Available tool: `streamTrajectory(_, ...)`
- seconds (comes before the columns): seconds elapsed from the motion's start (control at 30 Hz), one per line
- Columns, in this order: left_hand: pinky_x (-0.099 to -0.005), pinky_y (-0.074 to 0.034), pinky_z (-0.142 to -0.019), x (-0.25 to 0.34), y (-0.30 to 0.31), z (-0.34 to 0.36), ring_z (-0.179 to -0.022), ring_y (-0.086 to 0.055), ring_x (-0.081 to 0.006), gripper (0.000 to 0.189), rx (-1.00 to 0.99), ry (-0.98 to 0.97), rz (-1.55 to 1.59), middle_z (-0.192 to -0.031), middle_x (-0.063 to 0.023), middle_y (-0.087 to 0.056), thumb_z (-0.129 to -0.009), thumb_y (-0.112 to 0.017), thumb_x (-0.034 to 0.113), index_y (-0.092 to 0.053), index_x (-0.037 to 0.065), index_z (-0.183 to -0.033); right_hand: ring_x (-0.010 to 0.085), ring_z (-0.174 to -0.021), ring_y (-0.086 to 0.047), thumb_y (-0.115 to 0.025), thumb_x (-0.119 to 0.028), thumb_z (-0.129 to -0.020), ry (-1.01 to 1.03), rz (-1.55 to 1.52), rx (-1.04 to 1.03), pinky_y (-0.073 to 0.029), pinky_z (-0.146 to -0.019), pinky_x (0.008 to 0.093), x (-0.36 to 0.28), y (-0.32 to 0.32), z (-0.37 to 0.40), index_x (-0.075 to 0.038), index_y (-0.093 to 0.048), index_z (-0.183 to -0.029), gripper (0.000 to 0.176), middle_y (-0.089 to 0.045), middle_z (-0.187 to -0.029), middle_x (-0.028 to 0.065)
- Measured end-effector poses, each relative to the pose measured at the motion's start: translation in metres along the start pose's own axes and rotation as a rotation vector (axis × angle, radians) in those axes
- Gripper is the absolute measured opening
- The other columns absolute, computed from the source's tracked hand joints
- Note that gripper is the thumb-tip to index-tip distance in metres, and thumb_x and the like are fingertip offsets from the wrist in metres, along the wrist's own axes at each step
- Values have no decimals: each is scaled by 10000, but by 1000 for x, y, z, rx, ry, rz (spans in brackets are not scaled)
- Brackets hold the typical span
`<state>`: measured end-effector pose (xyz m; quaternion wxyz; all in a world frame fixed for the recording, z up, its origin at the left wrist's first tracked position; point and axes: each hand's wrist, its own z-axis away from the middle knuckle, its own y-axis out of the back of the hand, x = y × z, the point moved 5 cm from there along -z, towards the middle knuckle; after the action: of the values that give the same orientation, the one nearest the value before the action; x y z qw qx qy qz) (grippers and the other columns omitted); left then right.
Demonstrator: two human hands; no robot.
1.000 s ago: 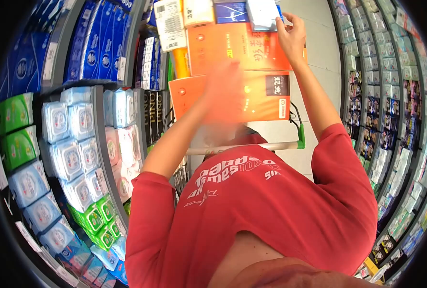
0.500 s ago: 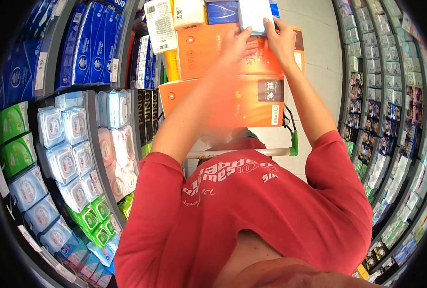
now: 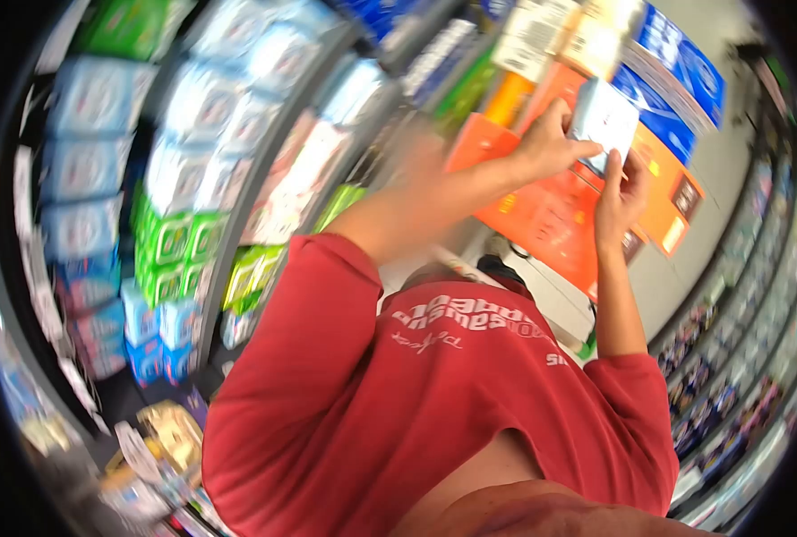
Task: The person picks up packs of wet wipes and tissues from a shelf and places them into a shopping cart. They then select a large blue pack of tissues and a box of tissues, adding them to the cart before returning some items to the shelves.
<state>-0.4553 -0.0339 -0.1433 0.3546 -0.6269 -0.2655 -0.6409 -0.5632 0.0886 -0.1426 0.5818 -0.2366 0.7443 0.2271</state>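
Note:
A light blue and white pack (image 3: pixel 607 116), possibly of wipes or tissues, is held tilted over the cart load. My left hand (image 3: pixel 549 143) grips its left side, the thumb against the lower left corner. At the lower edge, my right hand (image 3: pixel 621 199) holds it with the thumb up along the front and the fingers curled, partly hidden. Below my hands lie large orange packs (image 3: pixel 542 224). Blue packs (image 3: pixel 654 107) and a white and yellow pack (image 3: pixel 600 38) lie beyond the held pack.
Shelves of pale blue wipes packs (image 3: pixel 203 103) and green packs (image 3: pixel 175 242) stand on my left. Another long shelf (image 3: pixel 730 304) runs along the right. Part of the cart handle (image 3: pixel 457 264) shows near my waist. Grey floor (image 3: pixel 685 277) lies between cart and right shelf.
The view has turned, so the cart load now appears farther right and tilted. My left hand has closed on the pack's left side; before, it was blurred beside it. The right hand keeps its hold.

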Motion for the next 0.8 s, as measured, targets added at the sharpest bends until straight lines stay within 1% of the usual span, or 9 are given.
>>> streamTrajectory(0.13,-320,-399,-575,45,86,33,-660,-472,-149,433,80,-71,-214,-750,-26,-497,-659,-836,216,-469,67,-835,228,-970,-657,-734,-38,-847,-19,-142,-314,-573,-766,303,-29,-66,-1,64,-403,-1354,613,-537,-1271,196)
streamTrajectory(0.3,-322,-446,-629,107,179,64,-721,-517,-126,432,6,-284,-715,-871,-28,-534,-738,-815,212,-474,67,-960,270,-1038,-646,-818,-42,-750,29,-151,-673,-579,-772,316,-67,-155,-14,56,-283,-1453,889,-424,-1402,215)
streamTrajectory(0.33,-322,-427,-655,127,189,74,-727,-493,-137,444,4,-204,-689,-890,-24,-535,-733,-810,228,-486,77,-997,280,-1058,-639,-840,-46,-720,45,-80,-765,-579,-777,318,-79,-174,-16,47,-270,-1470,947,-404,-1424,220)
streamTrajectory(0.43,-375,-472,-707,179,212,94,-820,-594,-255,418,-17,-305,-1079,-959,-93,-594,-773,-768,253,-491,90,-1039,219,-1074,-621,-865,-103,-694,109,-180,-1117,-532,-881,327,-95,-237,-26,6,-427,-1383,824,-583,-1263,176)
streamTrajectory(0.5,-428,-493,-752,203,228,100,-888,-623,-327,408,-5,-478,-1340,-1024,-123,-617,-789,-741,256,-503,92,-1078,181,-1060,-620,-875,-152,-692,299,-38,-1100,-506,-917,331,-126,-270,-29,10,-486,-1319,755,-662,-1122,127)
streamTrajectory(0.57,-424,-501,-832,230,247,104,-1011,-615,-329,400,94,-377,-1500,-1110,-128,-620,-782,-709,251,-550,99,-1116,212,-1069,-627,-902,-298,-652,351,-79,-1107,-494,-929,351,-147,-306,-38,13,-529,-1281,795,-668,-1120,143)
streamTrajectory(0.63,-498,-453,-797,248,281,90,-936,-593,-402,391,180,-445,-1575,-948,-214,-620,-738,-685,163,-545,16,-1072,199,-969,-636,-849,-115,-690,469,-183,-1039,-516,-870,343,-190,-333,-40,13,-571,-1179,577,-664,-1082,115)
streamTrajectory(0.7,-503,-472,-805,259,306,82,-955,-600,-412,364,281,-433,-1628,-973,-227,-625,-739,-652,129,-542,19,-1069,171,-997,-621,-848,-57,-678,377,-184,-1089,-516,-881,330,-201,-367,-46,11,-544,-1234,638,-660,-1100,100)
streamTrajectory(0.8,-501,-498,-817,268,326,78,-984,-615,-416,347,405,-388,-1685,-1012,-242,-639,-739,-617,93,-541,20,-1070,191,-949,-649,-871,-144,-663,539,-45,-1026,-519,-864,339,-222,-392,-47,29,-587,-1202,634,-695,-1041,131)
